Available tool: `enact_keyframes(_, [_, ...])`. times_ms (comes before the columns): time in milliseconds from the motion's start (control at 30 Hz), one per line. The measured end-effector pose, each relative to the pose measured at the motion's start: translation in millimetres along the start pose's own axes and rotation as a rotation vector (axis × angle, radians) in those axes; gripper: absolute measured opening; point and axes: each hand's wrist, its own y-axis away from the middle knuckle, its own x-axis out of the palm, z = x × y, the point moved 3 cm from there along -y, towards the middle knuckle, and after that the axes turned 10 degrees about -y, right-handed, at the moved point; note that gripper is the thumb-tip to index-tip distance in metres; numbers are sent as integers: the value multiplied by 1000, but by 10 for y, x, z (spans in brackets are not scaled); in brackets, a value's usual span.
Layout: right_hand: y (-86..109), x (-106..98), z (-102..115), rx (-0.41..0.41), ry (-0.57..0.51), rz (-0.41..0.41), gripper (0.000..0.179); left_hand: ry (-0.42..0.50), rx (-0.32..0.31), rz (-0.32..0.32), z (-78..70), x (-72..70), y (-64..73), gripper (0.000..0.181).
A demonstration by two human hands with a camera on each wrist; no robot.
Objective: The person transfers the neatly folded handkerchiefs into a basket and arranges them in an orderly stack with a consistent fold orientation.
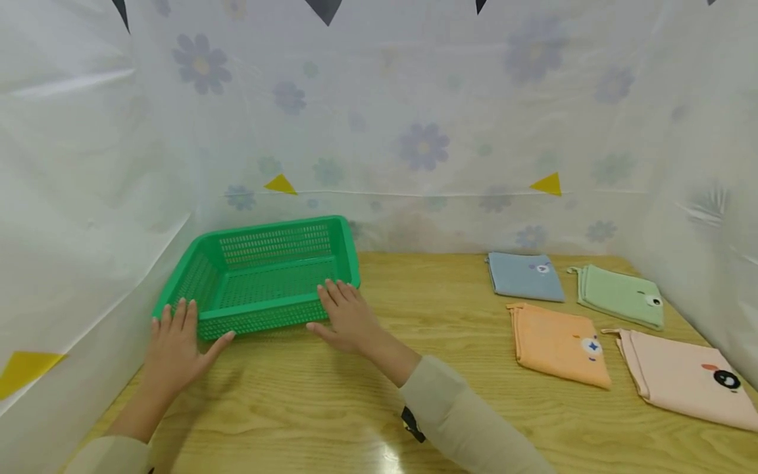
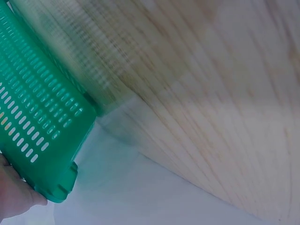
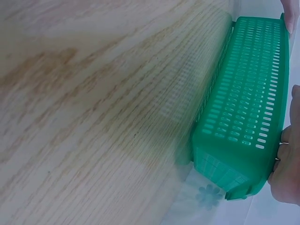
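Note:
A green perforated plastic basket point(image 1: 272, 316) stands on the table at the back left in the head view. My left hand point(image 1: 172, 349) rests at its near left corner, fingers straight and spread over the rim, thumb out along the near wall. At the near right corner my right hand point(image 1: 349, 319) touches the rim, its fingers extended over the edge and its thumb lower, off to the left. The right wrist view shows the basket's long slotted wall point(image 3: 243, 84) with fingers point(image 3: 285, 154) at the rim. Part of the left hand point(image 2: 18, 194) shows by the basket in the left wrist view.
Folded cloths lie at the right: blue point(image 1: 524, 276), green point(image 1: 618, 296), orange point(image 1: 556, 342) and pink point(image 1: 681, 375). White flowered sheeting point(image 1: 385, 131) hangs behind and at both sides of the wooden table point(image 1: 284, 408). A small black object point(image 1: 412, 424) shows beside the right sleeve.

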Motion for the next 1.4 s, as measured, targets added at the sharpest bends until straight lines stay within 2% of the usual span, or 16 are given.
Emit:
enact_keyframes(500, [35, -10, 0, -1, 21, -16, 69, 2, -16, 28, -4, 2, 0, 97])
enact_keyframes(900, [35, -10, 3, 13, 18, 3, 68, 12, -17, 29, -9, -15, 5, 96])
enact_keyframes(1400, [42, 8, 5, 10, 26, -18, 68, 14, -8, 30, -6, -29, 7, 95])
